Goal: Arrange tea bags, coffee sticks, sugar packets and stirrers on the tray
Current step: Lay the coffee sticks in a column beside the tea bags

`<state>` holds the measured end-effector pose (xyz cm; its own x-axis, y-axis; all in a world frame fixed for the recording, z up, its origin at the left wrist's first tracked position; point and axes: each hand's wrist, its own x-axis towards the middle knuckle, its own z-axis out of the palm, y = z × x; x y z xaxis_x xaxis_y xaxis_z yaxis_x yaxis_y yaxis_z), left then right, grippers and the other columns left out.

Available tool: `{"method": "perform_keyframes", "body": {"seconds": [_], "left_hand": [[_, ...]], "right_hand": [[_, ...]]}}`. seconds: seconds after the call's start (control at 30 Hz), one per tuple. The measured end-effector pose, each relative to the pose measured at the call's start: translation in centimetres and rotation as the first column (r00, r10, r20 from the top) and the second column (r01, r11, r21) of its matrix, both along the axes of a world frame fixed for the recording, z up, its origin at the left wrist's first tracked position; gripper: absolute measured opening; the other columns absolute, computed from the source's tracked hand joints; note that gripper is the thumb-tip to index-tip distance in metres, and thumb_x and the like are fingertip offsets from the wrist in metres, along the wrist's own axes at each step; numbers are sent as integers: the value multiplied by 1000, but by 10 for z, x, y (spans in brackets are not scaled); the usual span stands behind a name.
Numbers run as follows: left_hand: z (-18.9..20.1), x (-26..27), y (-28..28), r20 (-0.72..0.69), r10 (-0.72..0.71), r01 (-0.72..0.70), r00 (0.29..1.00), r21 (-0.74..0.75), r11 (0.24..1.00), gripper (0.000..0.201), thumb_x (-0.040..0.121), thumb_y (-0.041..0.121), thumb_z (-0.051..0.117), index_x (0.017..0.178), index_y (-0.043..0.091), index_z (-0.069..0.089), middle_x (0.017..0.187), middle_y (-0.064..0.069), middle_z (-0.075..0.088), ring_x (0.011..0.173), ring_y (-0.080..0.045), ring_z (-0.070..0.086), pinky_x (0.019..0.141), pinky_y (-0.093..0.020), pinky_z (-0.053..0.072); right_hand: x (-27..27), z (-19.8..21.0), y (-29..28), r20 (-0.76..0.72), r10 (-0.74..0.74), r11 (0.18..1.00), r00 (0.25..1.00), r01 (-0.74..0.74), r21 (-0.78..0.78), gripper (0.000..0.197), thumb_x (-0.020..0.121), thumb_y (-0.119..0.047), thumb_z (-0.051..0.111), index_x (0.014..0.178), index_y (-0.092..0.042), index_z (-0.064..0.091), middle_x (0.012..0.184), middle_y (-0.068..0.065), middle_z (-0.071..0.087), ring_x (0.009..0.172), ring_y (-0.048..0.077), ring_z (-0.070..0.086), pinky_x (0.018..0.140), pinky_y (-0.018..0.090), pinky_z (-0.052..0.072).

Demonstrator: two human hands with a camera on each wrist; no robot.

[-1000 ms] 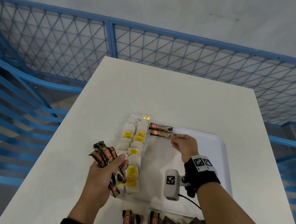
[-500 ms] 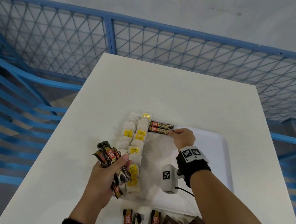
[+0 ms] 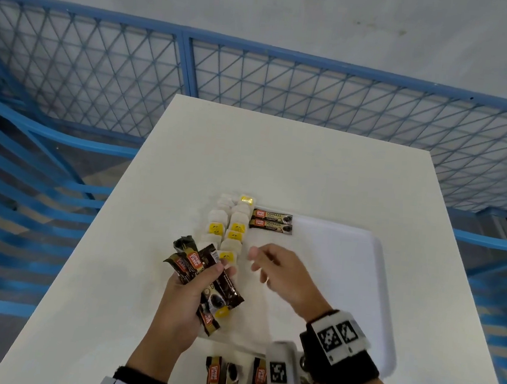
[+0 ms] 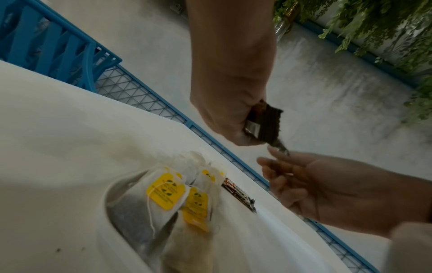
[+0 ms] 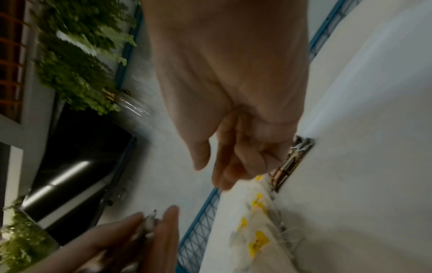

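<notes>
Head view: left hand (image 3: 188, 297) grips a bundle of coffee sticks (image 3: 204, 275) above the tray (image 3: 358, 282); right hand (image 3: 281, 273) empty, fingers loose. Two placed sticks (image 3: 271, 221) lie beside the tea bags (image 3: 231, 230).

Left wrist view: tea bags overlap along the tray's edge.

Right wrist view: blurred, right grip relaxed, empty.

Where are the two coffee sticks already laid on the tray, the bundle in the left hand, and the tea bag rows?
laid coffee sticks (image 3: 271, 221), head view, between the pair.
coffee stick bundle (image 3: 197, 264), head view, red label.
tea bags (image 3: 235, 236), head view, yellow tag.
</notes>
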<state>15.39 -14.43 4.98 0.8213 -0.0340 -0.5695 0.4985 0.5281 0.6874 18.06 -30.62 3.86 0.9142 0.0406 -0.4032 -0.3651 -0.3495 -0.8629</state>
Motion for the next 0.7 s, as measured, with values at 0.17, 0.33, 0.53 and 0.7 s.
{"method": "perform_keyframes", "body": {"seconds": [0.17,0.33,0.53,0.7], "left_hand": [[3,-2,0,31,24,-24,999,18,1000,13,86,0,57,97,0,65,78,-15,73,67,-24,72,50,-32,56],[7,-8,1,74,-7,5,997,28,1000,22,83,3,60,103,-1,64,86,-16,72,74,-26,71,56,-35,58],[3,-15,5,62,-42,38,997,71,997,25,70,24,64,90,8,66,66,-5,66,63,-15,63,52,-25,54],[1,-14,6,64,-6,1,998,74,997,6,80,5,65,78,11,64,66,-9,62,58,-15,60,52,-25,52]], "right_hand": [[-36,14,13,33,181,974,983,-184,132,26,77,-33,72,97,-27,57,85,-11,61,69,1,57,60,13,44],[-46,7,18,124,58,971,991,-84,223,22,79,-9,71,89,-22,57,80,-6,64,69,12,60,62,23,51],[-49,1,8,583,-15,991,812,88,-97,25,75,4,61,80,-19,67,85,-14,58,76,0,57,68,9,45],[-54,0,6,674,16,987,739,96,-128,30,74,7,58,86,-19,67,89,-12,57,80,-3,55,70,7,43]]}}
